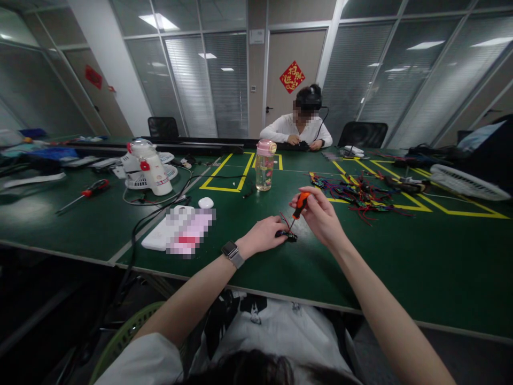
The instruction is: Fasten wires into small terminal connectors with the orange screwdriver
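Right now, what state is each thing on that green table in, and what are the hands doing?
left hand: closed on the small black part, pressing it to the table
small black part: held, red wires attached
right hand: gripping the orange screwdriver
orange screwdriver: tilted, tip down at the part
water bottle: upright, pink lid on
red screwdriver: lying flat, untouched
wire pile: loose, tangled

I see a small orange-handled screwdriver (300, 205) tilted tip-down toward a little black connector block (287, 235) with thin red wires (284, 219) rising from it. The block sits on the green table (401, 256), near its front edge, just below the screwdriver's tip.
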Available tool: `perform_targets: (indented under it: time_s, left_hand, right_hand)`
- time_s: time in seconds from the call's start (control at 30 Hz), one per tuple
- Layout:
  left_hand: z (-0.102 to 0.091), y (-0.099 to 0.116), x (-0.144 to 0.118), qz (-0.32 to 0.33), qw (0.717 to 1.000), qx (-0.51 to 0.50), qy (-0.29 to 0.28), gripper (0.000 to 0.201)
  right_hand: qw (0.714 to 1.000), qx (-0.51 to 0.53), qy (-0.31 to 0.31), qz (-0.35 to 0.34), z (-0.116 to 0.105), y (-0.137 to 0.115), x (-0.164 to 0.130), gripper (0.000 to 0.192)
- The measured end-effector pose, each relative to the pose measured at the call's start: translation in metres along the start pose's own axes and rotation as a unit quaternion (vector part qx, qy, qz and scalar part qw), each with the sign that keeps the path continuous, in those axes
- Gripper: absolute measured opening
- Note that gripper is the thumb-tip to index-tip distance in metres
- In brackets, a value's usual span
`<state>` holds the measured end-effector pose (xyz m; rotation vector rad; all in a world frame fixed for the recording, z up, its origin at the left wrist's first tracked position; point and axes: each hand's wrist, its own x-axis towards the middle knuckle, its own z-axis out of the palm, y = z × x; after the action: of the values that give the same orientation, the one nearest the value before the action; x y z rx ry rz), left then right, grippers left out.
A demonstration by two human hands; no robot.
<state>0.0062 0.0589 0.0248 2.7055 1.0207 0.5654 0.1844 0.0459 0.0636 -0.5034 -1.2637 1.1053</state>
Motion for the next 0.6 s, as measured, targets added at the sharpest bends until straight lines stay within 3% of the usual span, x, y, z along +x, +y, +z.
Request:
perform_targets:
  time_s: [0.33, 0.6]
  left_hand:
    - [-0.0008, 0.0001, -0.0005, 0.002, 1.0, -0.004, 0.003, 0.017]
    - [-0.0002, -0.0006, -0.0007, 0.0, 1.0, 0.001, 0.002, 0.016]
  right_hand:
    - [0.998, -0.029, 0.034, -0.043, -0.003, 0.0027, 0.0012, 0.022]
    - [0.999, -0.022, 0.019, -0.017, -0.002, 0.0005, 0.0018, 0.025]
